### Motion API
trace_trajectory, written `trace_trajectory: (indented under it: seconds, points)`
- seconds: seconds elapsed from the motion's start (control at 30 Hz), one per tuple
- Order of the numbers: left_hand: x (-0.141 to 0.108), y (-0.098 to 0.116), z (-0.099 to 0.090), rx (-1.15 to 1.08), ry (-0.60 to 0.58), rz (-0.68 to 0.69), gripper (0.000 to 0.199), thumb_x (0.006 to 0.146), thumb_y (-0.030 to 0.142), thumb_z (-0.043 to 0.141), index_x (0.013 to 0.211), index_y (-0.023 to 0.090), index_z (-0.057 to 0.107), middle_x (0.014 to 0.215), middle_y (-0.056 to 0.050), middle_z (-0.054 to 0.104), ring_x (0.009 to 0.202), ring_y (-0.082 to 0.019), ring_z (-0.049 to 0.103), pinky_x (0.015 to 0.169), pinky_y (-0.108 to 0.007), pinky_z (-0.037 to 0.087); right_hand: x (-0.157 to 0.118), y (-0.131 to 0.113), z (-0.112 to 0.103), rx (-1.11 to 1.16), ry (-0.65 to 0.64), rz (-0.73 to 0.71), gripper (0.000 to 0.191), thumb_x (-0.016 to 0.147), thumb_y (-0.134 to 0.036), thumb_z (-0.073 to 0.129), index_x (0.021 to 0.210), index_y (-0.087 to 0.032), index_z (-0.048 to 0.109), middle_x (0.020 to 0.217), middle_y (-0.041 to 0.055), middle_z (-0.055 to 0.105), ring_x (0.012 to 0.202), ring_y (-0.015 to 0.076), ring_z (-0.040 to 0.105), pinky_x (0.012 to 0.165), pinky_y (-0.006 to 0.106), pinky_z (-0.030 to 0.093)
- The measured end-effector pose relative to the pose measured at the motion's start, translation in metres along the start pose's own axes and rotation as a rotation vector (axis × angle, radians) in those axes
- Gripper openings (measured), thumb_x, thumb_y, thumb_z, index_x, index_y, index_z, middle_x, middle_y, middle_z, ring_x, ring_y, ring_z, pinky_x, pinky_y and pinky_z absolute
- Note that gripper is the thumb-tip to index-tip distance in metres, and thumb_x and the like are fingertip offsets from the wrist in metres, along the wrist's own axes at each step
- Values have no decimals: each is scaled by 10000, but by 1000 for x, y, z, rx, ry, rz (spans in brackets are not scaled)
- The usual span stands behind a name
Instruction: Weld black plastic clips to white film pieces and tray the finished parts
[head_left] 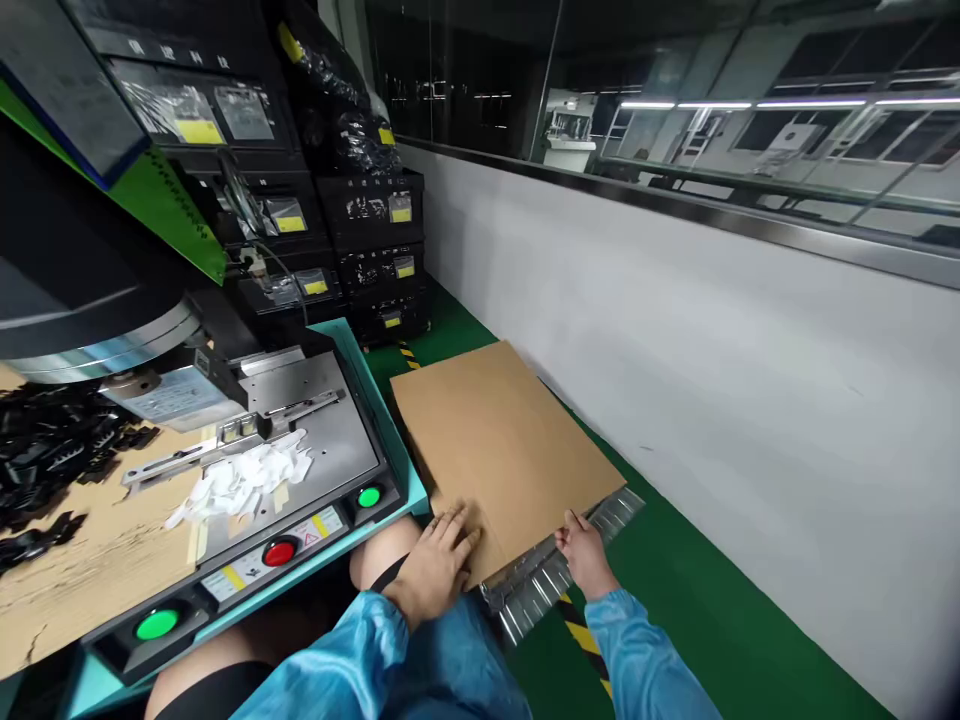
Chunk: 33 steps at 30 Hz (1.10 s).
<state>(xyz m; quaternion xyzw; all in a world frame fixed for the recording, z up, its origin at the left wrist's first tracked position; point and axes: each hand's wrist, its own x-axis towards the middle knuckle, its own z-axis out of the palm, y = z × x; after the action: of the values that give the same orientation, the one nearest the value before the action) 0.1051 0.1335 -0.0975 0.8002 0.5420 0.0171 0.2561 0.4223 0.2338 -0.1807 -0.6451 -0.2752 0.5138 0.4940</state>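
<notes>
Cardboard sheet lay, as my distant view showed it, over some ribbed clear plastic, between the machine and the white wall; the left hand rested flat on its near left corner, fingers slightly spread; the right hand was closed narrow, thumb and fingers pinching the near edge toward the right; I judged the sheet light for its breadth, stiff enough to stay flat, yet apt to bow if raised by one side; its dull face promised fair friction, while the plastic seemed slicker and easier to crack; I favoured holding two opposite edges, with spread fingers beneath.
</notes>
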Motion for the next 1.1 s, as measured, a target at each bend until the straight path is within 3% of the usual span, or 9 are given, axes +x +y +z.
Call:
trace_trajectory:
  seconds: [0.13, 0.33, 0.7, 0.93, 1.1]
  points:
    - [20, -16, 20, -67, -90, -42, 794, 959, 496, 607, 1680, 236, 400, 1806, -98, -1, 1669, -390, -39, 1358, -586, 83, 9, 3, -2, -14, 15, 126, 559, 647, -562, 930, 838, -234, 520, 570, -69, 549, 502, 121, 593, 448, 207, 492]
    - [30, -20, 30, -106, -207, -29, 816, 963, 593, 552, 1693, 286, 356, 1803, -82, 33, 1666, -372, -51, 1352, -592, 38, 7, 0, -10, -86, 94, 71, 525, 664, -513, 917, 897, -225, 546, 570, -57, 589, 507, 141, 622, 447, 225, 517]
    - [33, -16, 34, -96, -211, -1, 795, 969, 497, 564, 1701, 298, 327, 1795, -35, -20, 1663, -360, -76, 1353, -596, 41, 13, 6, -12, -63, 190, 1, 533, 633, -441, 865, 1022, -223, 573, 713, -57, 633, 567, 141, 642, 526, 264, 570]
    - [35, -16, 35, -86, -217, 11, 788, 982, 512, 557, 1703, 300, 321, 1789, -46, -51, 1662, -360, -79, 1351, -590, 37, 15, 12, -24, -195, 186, -59, 575, 661, -490, 803, 1136, -213, 636, 915, 12, 723, 686, 171, 669, 601, 284, 549]
    - [35, -8, 28, -44, -223, -9, 780, 967, 450, 568, 1697, 295, 340, 1790, -46, -27, 1665, -355, -50, 1354, -579, 63, 9, 13, -55, -380, 447, -236, 439, 757, -508, 738, 1067, -207, 662, 991, 67, 719, 958, 258, 690, 851, 355, 567]
